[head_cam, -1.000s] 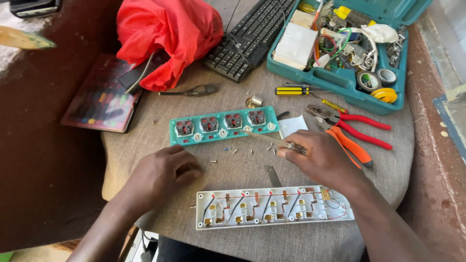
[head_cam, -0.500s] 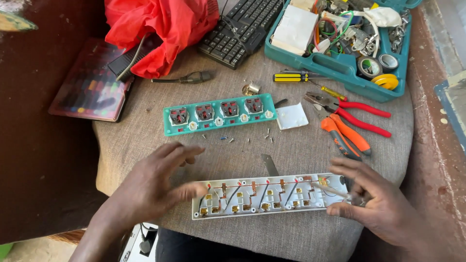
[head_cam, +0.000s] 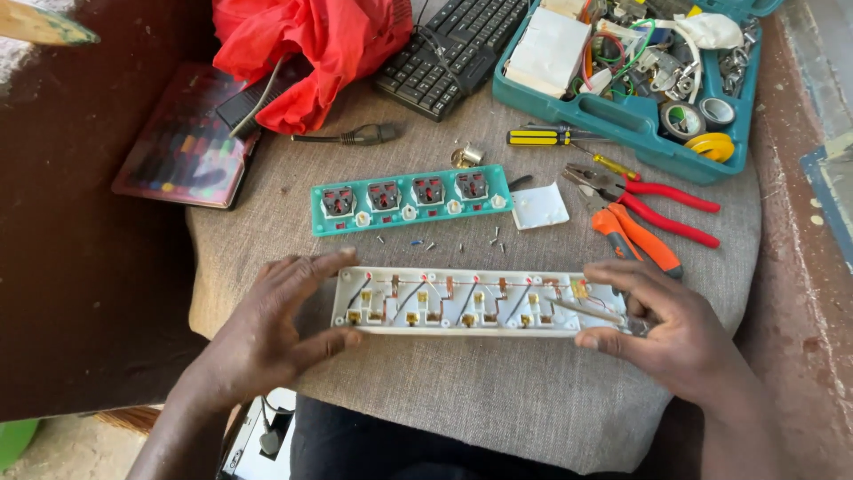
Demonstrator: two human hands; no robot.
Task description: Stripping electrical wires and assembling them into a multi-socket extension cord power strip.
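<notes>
Power-strip base (head_cam: 475, 302), white, opened:

A: Where does it lie?
B: Across the grey-clothed table (head_cam: 498, 400), wiring up, held at both ends. Left hand (head_cam: 267, 333) pinches the left end between thumb and fingers; right hand (head_cam: 671, 333) clasps the right end along with a thin metal tool, hard to tell which.

A: Handling note?
B: Best kept level, fingers off the copper strips; loose screws (head_cam: 462, 240) lie just beyond.

A: Counts?
B: One teal cover (head_cam: 410, 197) with four sockets; two pliers (head_cam: 653, 218); one yellow-and-black screwdriver (head_cam: 546, 136); one teal toolbox (head_cam: 635, 116).
</notes>
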